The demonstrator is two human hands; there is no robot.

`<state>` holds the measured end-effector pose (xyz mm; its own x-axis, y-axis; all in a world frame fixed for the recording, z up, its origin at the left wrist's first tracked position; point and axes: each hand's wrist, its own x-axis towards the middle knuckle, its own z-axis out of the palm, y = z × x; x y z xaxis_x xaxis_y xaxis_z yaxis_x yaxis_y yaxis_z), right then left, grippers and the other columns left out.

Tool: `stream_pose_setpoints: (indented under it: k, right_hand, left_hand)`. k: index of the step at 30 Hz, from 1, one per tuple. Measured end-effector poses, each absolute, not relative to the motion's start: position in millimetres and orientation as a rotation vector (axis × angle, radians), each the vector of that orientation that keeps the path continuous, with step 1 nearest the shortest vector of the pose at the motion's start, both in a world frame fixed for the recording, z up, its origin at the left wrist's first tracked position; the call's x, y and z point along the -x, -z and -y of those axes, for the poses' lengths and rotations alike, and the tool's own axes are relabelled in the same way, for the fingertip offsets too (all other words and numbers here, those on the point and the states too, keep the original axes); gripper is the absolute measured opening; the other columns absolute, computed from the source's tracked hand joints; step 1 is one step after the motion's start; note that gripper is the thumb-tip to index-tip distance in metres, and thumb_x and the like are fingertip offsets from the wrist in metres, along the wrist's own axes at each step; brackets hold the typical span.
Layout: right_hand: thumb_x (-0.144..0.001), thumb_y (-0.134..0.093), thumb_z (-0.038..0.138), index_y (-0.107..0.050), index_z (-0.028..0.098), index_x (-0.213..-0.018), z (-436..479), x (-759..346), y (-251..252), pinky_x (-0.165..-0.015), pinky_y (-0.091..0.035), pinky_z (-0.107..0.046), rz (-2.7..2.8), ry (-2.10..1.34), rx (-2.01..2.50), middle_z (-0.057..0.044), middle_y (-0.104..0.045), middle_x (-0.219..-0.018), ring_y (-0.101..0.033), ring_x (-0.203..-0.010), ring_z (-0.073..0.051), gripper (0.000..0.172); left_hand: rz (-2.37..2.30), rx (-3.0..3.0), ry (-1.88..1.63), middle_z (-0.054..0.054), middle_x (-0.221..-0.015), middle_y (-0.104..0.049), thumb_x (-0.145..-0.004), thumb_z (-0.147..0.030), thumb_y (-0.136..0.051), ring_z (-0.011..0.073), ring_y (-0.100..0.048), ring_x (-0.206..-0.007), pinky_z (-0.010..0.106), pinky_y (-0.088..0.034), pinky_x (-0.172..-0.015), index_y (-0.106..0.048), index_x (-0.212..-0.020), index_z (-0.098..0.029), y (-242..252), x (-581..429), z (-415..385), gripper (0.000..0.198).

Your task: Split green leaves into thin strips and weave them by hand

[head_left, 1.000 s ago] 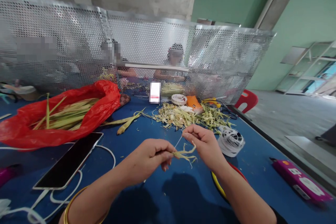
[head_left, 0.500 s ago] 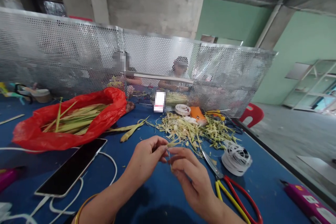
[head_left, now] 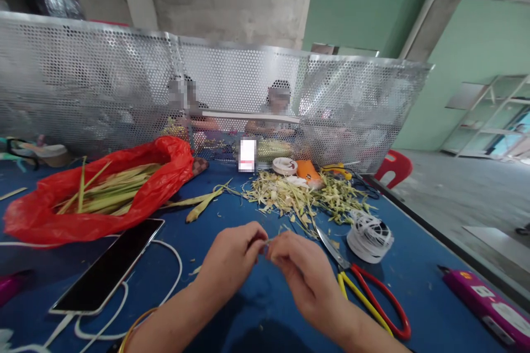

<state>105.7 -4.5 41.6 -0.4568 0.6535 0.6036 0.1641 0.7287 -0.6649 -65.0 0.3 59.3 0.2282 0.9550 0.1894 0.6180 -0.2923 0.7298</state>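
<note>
My left hand (head_left: 232,256) and my right hand (head_left: 300,270) meet fingertip to fingertip over the blue table (head_left: 232,309). Both are closed in a pinch on a small pale leaf strip piece (head_left: 268,241) that barely shows between the fingers. Scissors (head_left: 364,292) with red and yellow handles lie just right of my right hand. A pile of pale green leaf scraps (head_left: 302,196) lies beyond my hands.
A red plastic bag (head_left: 95,198) holds green leaf stalks at the left. A phone (head_left: 110,265) with a white cable lies near left. A white cord spool (head_left: 370,237) and a purple box (head_left: 484,303) sit right. People sit behind a perforated metal screen (head_left: 124,88).
My hands came together from apart; the frayed leaf strip that hung between them is now hidden in the pinch. The scissors, covered a second ago by my right arm, lie in view.
</note>
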Motion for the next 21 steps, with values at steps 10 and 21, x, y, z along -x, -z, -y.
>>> stream_pose_setpoints:
  k: [10,21]
  right_hand:
    - [-0.072,-0.071,0.022,-0.056,0.015,-0.072,-17.3,-104.8,-34.9,-0.049,-0.037,-0.016,0.769,-1.956,0.588,0.003,-0.055,-0.069,-0.04,-0.048,-0.003,0.017]
    - [-0.091,-0.044,0.016,-0.053,0.021,-0.083,7.8,-92.8,-23.0,-0.076,-0.045,-0.026,1.738,-0.783,0.64,-0.003,-0.059,-0.086,-0.057,-0.083,-0.015,0.013]
  left_hand:
    - [-0.893,-1.353,-0.844,-0.002,-0.059,-0.061,-0.074,-0.023,-0.061,0.0103,-0.055,-0.05,0.023,-0.046,-0.054,-0.056,-0.073,-0.016,-68.3,63.1,2.8,0.009]
    - [-1.269,-1.59,-1.23,-0.002,-0.064,-0.061,-0.082,-0.024,-0.051,0.0117,-0.057,-0.059,0.022,-0.045,-0.06,-0.061,-0.08,-0.017,-49.0,58.5,-1.8,0.013]
